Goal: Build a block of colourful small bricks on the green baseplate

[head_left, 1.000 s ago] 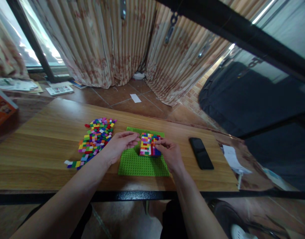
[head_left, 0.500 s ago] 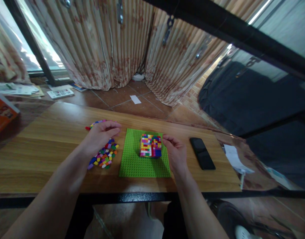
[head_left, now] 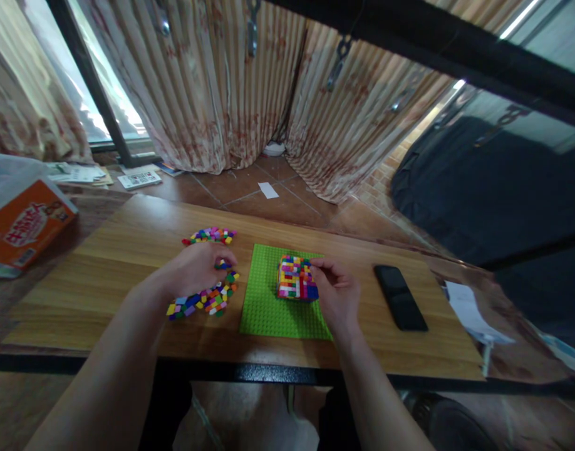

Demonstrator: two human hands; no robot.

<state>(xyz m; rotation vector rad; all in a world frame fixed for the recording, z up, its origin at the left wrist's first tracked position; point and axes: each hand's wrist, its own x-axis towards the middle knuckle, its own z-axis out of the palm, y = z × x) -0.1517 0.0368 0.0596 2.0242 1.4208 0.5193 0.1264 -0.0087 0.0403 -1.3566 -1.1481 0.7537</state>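
Observation:
A green baseplate [head_left: 264,310] lies on the wooden table [head_left: 104,275]. On it stands a many-coloured block of stacked bricks [head_left: 294,277]. My right hand [head_left: 337,294] rests against the block's right side, fingers curled, thumb and forefinger touching its top edge. My left hand [head_left: 198,268] lies over a pile of small loose coloured bricks [head_left: 207,300] left of the baseplate, fingers bent down and pinching at a brick in the pile.
A black phone [head_left: 400,305] lies flat right of the baseplate. An orange box [head_left: 27,228] stands at the far left beside the table. White paper [head_left: 470,304] sits at the right end. Curtains hang behind, and tiled floor lies beyond the table.
My left hand left the block, moved left to the loose bricks and closed on them. My right hand stayed at the block's right side. The view shifted slightly.

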